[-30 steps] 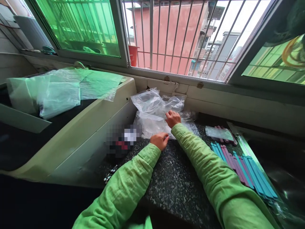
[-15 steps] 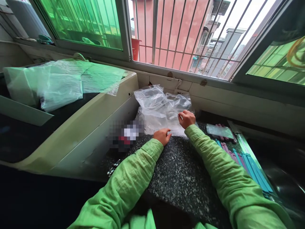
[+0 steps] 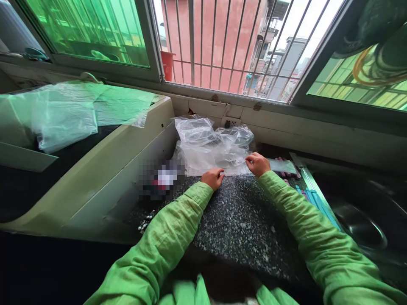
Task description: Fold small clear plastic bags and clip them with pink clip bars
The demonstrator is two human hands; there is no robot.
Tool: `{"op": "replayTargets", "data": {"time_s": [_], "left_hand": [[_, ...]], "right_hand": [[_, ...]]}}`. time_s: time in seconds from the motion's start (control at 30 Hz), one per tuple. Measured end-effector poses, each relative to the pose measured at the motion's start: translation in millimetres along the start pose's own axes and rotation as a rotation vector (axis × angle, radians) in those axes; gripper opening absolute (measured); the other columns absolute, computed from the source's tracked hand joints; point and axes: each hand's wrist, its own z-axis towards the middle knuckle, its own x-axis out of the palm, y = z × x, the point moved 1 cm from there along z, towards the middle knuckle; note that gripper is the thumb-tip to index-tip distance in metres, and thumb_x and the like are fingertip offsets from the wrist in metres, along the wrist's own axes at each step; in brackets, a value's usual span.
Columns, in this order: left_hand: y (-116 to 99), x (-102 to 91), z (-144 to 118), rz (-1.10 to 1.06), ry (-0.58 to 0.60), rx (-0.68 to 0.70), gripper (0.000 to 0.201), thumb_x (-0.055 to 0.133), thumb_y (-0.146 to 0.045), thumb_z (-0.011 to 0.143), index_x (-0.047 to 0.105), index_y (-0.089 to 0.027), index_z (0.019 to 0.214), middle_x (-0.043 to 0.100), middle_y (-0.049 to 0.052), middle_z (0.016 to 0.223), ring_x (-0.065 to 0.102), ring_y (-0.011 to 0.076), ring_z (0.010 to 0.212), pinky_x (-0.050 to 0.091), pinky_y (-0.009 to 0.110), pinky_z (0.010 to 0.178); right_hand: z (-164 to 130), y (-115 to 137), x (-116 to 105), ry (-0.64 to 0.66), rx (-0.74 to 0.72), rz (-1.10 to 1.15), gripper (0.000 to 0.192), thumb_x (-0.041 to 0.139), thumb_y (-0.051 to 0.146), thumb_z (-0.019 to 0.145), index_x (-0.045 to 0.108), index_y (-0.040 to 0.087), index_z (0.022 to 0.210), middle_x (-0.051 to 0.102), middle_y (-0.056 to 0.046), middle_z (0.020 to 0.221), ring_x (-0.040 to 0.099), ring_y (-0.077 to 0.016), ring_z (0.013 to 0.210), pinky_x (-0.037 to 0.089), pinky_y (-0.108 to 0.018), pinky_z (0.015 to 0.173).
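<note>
A clear, crinkled plastic bag [image 3: 199, 157] lies spread on the speckled dark countertop [image 3: 241, 224], its far part puffed up toward the wall. At the near edge of this bag, my left hand [image 3: 212, 179] has its fingers curled in, closed on the edge. My right hand [image 3: 259, 164] pinches the bag's right side between thumb and fingertips. Both forearms are in green sleeves. To the right of my right hand, a flat clear packet [image 3: 282, 166] rests over some purple strips.
Teal strips [image 3: 321, 206] lie right of my forearm, beside a metal sink [image 3: 365, 226]. On the left stands a cream-coloured appliance [image 3: 127, 148] with plastic sheets [image 3: 66, 114] on top. A blurred item [image 3: 163, 178] and small shiny pieces [image 3: 146, 221] sit by it. Barred windows run behind.
My right hand has moved right along the bag, and its fingertips now pinch the edge. My left hand has closed more at the near edge. The view has turned slightly right.
</note>
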Motion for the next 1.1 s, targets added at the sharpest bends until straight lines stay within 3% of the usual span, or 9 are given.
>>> {"op": "replayTargets", "data": {"time_s": [0.27,0.47,0.57,0.67,0.77,0.97,1.1], "left_hand": [[5.4,-1.4,4.0,0.034,-0.001,-0.041,0.029,0.053,-0.023,0.078,0.06,-0.017,0.105,0.066,0.005,0.086,0.061,0.0151,0.081,0.048,0.025,0.078],[-4.5,5.9,8.4,0.091,-0.016,-0.03,0.048,0.056,-0.031,0.078,0.048,-0.018,0.123,0.066,0.005,0.09,0.062,0.0163,0.084,0.047,0.024,0.073],[-12.0,10.8,10.9,0.099,-0.052,-0.013,0.045,0.054,-0.033,0.079,0.05,-0.018,0.121,0.067,0.006,0.085,0.062,0.0159,0.079,0.046,0.023,0.069],[-16.6,14.1,9.4,0.084,-0.113,0.07,0.026,0.049,-0.03,0.082,0.062,-0.019,0.102,0.068,0.004,0.082,0.062,0.0133,0.074,0.044,0.022,0.065],[-18.3,13.9,1.1,0.074,-0.154,0.196,0.02,0.047,-0.028,0.082,0.065,-0.019,0.082,0.068,0.002,0.079,0.061,0.0115,0.069,0.043,0.02,0.061],[-18.4,1.9,-30.6,0.085,-0.248,0.458,0.025,0.044,-0.029,0.084,0.065,-0.019,0.075,0.063,0.001,0.062,0.056,0.0088,0.056,0.038,0.019,0.052],[-14.7,-9.3,-53.6,0.126,-0.29,0.564,0.028,0.043,-0.029,0.085,0.064,-0.018,0.071,0.059,0.0,0.055,0.053,0.0077,0.051,0.035,0.018,0.048]], "right_hand": [[-16.6,-16.7,-17.3,-0.196,0.002,0.092,0.022,0.047,0.029,0.074,0.066,0.018,0.075,0.061,-0.005,0.079,0.054,-0.0139,0.066,0.038,-0.025,0.058],[-25.7,-15.4,-27.7,-0.234,-0.079,0.379,0.015,0.047,0.026,0.07,0.057,0.017,0.064,0.053,-0.002,0.067,0.046,-0.0095,0.052,0.039,-0.023,0.05],[-34.2,-9.2,-34.4,-0.249,-0.157,0.487,0.012,0.048,0.023,0.07,0.053,0.018,0.061,0.051,-0.001,0.066,0.045,-0.0093,0.052,0.039,-0.022,0.047],[-49.2,-3.5,-42.4,-0.257,-0.287,0.488,0.011,0.049,0.019,0.071,0.052,0.018,0.061,0.051,-0.001,0.066,0.046,-0.0094,0.053,0.04,-0.023,0.049],[-69.8,-1.7,-50.6,-0.266,-0.378,0.468,0.008,0.05,0.015,0.071,0.053,0.018,0.064,0.051,-0.001,0.068,0.046,-0.0092,0.054,0.041,-0.023,0.05],[-122.0,4.3,-64.4,-0.238,-0.494,0.37,0.008,0.053,0.012,0.07,0.056,0.019,0.07,0.053,-0.002,0.071,0.052,-0.0113,0.062,0.044,-0.024,0.054],[-155.7,19.7,-69.3,-0.198,-0.546,0.319,0.009,0.053,0.011,0.071,0.056,0.019,0.073,0.055,-0.003,0.072,0.052,-0.012,0.066,0.045,-0.024,0.057]]}}
